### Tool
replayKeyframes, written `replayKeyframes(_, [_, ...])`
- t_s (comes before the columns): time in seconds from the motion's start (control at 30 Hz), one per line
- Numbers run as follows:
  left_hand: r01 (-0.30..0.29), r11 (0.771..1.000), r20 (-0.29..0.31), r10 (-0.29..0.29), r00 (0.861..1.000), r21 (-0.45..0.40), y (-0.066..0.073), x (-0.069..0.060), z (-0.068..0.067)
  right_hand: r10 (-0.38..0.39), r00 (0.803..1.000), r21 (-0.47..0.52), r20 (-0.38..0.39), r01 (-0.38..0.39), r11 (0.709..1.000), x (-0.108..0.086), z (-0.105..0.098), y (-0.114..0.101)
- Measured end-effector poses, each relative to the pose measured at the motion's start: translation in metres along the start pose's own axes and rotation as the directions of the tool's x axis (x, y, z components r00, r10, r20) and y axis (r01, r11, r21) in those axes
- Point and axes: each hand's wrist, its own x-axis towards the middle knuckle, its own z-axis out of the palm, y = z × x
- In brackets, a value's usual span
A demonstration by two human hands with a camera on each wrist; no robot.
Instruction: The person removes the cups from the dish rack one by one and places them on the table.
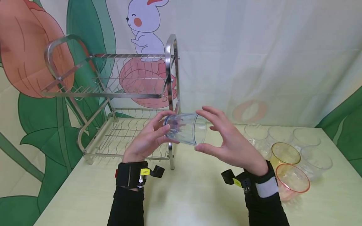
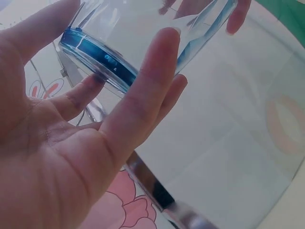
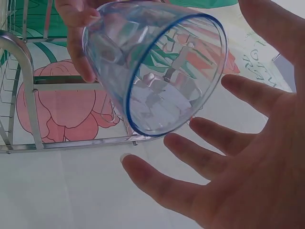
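Note:
A clear blue-tinted glass [image 1: 185, 128] lies sideways in the air above the table, its rim towards the right. My left hand [image 1: 151, 135] grips it around the base, thumb on one side and fingers on the other; the blue base [image 2: 100, 57] shows between them in the left wrist view. Around the rim, my right hand [image 1: 229, 141] has its fingers spread, thumb below and fingers above. In the right wrist view those fingers [image 3: 209, 138] are nearly straight beside the rim of the glass; whether any fingertip touches it, I cannot tell.
A two-tier metal dish rack [image 1: 127, 94] stands at the left, just behind my left hand. To the right of my right forearm are several clear glasses, a yellow glass [image 1: 285, 153] and a red-rimmed glass [image 1: 292, 179]. A printed curtain [image 1: 254, 62] hangs behind the table [image 1: 192, 188].

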Motion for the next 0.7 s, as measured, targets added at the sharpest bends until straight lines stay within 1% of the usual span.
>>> replayKeyframes(0.27, [-0.021,0.999,0.021,0.022,1.000,-0.047,-0.003,0.008,0.011,0.009,1.000,0.046,-0.017,-0.008,0.999,0.001,0.001,-0.001])
replayKeyframes(0.5, [-0.010,0.998,0.026,0.011,1.000,-0.054,-0.005,0.012,0.021,0.000,0.999,0.060,-0.040,0.003,0.998,0.000,0.000,-0.001])
replayKeyframes(0.7, [-0.003,0.998,0.024,0.005,1.000,-0.061,-0.006,0.013,0.024,-0.002,0.999,0.058,-0.050,0.005,0.998,-0.001,-0.002,0.001])
